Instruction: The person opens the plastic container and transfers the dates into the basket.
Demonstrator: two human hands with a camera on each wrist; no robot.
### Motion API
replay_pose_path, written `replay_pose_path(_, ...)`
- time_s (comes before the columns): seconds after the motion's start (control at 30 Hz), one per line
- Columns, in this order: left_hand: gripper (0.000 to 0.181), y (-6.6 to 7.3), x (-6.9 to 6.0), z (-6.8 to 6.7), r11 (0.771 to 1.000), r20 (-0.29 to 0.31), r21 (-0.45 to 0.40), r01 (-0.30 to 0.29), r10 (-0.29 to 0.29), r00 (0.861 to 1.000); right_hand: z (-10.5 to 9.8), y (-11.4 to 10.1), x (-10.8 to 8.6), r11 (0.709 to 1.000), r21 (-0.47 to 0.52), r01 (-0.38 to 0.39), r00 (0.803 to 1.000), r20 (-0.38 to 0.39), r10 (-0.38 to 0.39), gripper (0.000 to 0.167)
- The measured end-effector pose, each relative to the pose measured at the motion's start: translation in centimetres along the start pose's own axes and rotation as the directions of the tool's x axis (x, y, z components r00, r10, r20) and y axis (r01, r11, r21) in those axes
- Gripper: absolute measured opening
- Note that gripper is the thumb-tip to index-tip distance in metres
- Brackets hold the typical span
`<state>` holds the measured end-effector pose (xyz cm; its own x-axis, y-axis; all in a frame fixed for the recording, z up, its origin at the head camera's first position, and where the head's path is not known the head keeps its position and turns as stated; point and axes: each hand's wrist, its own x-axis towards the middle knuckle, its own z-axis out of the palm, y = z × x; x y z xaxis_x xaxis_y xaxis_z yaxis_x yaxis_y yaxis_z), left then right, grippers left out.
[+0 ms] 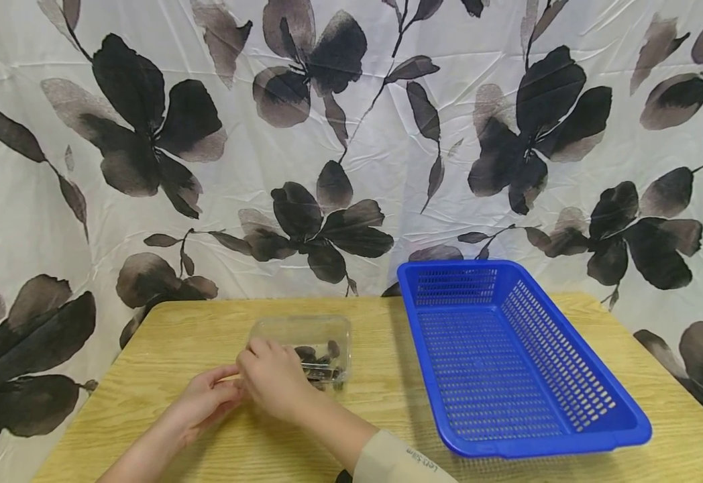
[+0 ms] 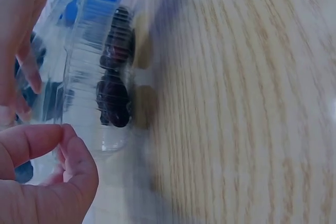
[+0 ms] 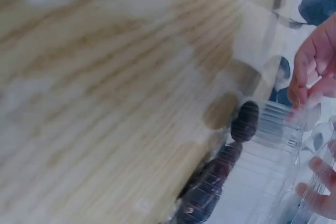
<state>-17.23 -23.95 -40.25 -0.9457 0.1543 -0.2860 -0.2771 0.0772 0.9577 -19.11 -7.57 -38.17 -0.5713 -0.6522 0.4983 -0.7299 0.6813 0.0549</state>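
A clear plastic container [image 1: 342,335] stands on the table, left of the middle. Several dark, oval fruits, date-like in look, lie in it [image 2: 114,98]. My left hand [image 1: 209,402] is at the container's near left corner; its thumb and forefinger [image 2: 79,161] pinch the rim there. Just beside it, my right hand [image 1: 273,376] reaches across the container's left side. Its bent fingers [image 3: 317,192] grip the clear plastic near the upper edge. In the head view the right hand hides part of the container and the left hand's fingertips.
A large blue perforated basket [image 1: 526,449] stands on the right of the wooden table [image 1: 164,349]. Behind the table hangs a white cloth [image 1: 412,134] with dark flowers. The table's back edge runs close behind the container.
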Motion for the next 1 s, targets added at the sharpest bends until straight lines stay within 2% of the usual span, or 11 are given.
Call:
replay_pose_path(0.13,0.061,0.2,-0.1,-0.1,1.0,-0.001,-0.01,0.014,-0.014,1.0,-0.1,0.1,-0.1,0.999,0.027,0.024,0.999,0.028,-0.024,0.01)
replay_pose_path(0.37,0.061,0.1,-0.2,-0.4,0.999,-0.001,-0.038,0.017,-0.017,1.0,-0.1,0.4,-0.2,0.995,0.036,0.089,0.995,-0.057,-0.087,0.007)
replay_pose_path(0.53,0.066,0.1,-0.4,-0.1,0.995,-0.007,-0.089,0.048,-0.048,0.999,-0.6,1.2,-0.8,0.994,0.02,0.112,0.994,0.006,-0.112,0.016)
replay_pose_path(0.67,0.07,-0.1,-0.6,0.4,0.983,-0.029,-0.155,0.099,-0.104,0.994,-1.7,2.7,-2.0,0.998,0.039,0.051,0.997,0.05,-0.053,0.029)
replay_pose_path(0.77,0.056,-0.3,-0.7,0.6,0.968,-0.017,-0.217,0.128,-0.135,0.991,-2.5,4.0,-3.2,0.999,0.036,-0.014,0.998,0.068,0.012,0.037)
replay_pose_path(0.83,0.036,-0.5,-0.9,0.8,0.954,0.024,-0.259,0.154,-0.153,0.988,-2.8,4.7,-4.0,0.997,0.036,-0.072,0.994,0.087,0.068,0.042)
replay_pose_path(0.9,0.024,-0.9,-1.1,1.1,0.943,0.071,-0.275,0.186,-0.173,0.982,-3.1,5.2,-4.8,0.988,0.059,-0.139,0.985,0.106,0.133,0.045)
replay_pose_path(1.0,0.03,-1.5,-1.5,1.8,0.933,0.15,-0.27,0.236,-0.201,0.968,-3.3,5.7,-5.9,0.97,0.093,-0.226,0.97,0.113,0.215,0.05)
